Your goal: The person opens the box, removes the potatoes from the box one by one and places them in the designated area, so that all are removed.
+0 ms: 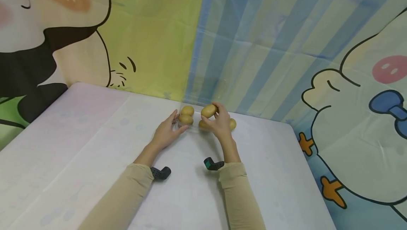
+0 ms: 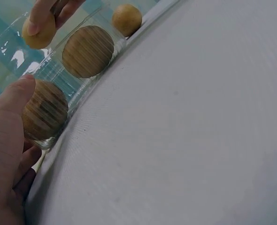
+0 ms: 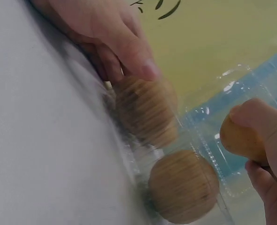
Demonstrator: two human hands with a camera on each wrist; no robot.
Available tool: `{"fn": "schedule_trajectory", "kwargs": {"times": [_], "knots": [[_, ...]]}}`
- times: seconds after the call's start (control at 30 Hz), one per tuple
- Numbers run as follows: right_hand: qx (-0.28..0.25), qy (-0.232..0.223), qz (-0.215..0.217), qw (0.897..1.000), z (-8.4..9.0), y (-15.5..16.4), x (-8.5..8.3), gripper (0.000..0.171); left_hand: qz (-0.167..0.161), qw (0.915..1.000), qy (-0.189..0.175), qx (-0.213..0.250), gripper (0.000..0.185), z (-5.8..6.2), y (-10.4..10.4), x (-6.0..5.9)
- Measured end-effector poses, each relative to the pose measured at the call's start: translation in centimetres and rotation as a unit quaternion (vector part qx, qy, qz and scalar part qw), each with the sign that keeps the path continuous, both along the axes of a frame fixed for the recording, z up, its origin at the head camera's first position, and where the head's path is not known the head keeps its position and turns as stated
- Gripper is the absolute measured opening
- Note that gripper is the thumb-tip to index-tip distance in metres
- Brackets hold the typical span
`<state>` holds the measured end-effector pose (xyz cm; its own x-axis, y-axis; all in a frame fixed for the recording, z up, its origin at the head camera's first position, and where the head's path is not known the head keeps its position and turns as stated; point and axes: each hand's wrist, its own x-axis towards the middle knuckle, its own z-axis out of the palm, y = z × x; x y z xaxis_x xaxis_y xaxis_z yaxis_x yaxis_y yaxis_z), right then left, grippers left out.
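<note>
A clear plastic box [image 2: 65,83] with ridged walls stands on the table, its transparent lid raised at the back. My left hand [image 1: 166,133] grips the box's left end, thumb on the near side. Two potatoes [image 1: 186,119] lie inside at that end. Another potato [image 2: 88,51] shows through the wall at the right end, partly behind my right hand in the head view. Above the box, my right hand [image 1: 222,122] pinches a potato [image 1: 208,111] between thumb and fingers. Outside the box, just right of it, one more potato [image 1: 233,124] sits on the table.
The white-covered table [image 1: 95,159] reaches back to a printed curtain [image 1: 159,46] close behind the box. A second cartoon-printed curtain [image 1: 349,134] hangs along the right. Each wrist carries a black camera mount [image 1: 161,173].
</note>
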<state>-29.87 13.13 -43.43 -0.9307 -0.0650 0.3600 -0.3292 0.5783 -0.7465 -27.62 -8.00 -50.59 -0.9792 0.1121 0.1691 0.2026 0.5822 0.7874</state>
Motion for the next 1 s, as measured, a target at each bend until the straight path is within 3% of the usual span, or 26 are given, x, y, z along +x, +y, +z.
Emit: {"fn": "schedule_trajectory", "kwargs": {"times": [0.37, 0.6, 1.0], "knots": [[0.006, -0.002, -0.006, 1.000, 0.5, 2.4, 0.9, 0.068, -0.004, 1.0000, -0.001, 0.003, 0.090, 0.1, 0.3, 0.1], [0.034, 0.036, -0.019, 0.999, 0.4, 4.1, 1.4, 0.071, 0.001, 1.0000, -0.001, 0.002, 0.089, 0.1, 0.1, 0.0], [-0.003, 0.074, -0.050, 0.996, -0.8, 6.4, 2.2, 0.070, 0.000, 1.0000, -0.006, 0.004, 0.090, 0.4, 0.2, 0.1]]}}
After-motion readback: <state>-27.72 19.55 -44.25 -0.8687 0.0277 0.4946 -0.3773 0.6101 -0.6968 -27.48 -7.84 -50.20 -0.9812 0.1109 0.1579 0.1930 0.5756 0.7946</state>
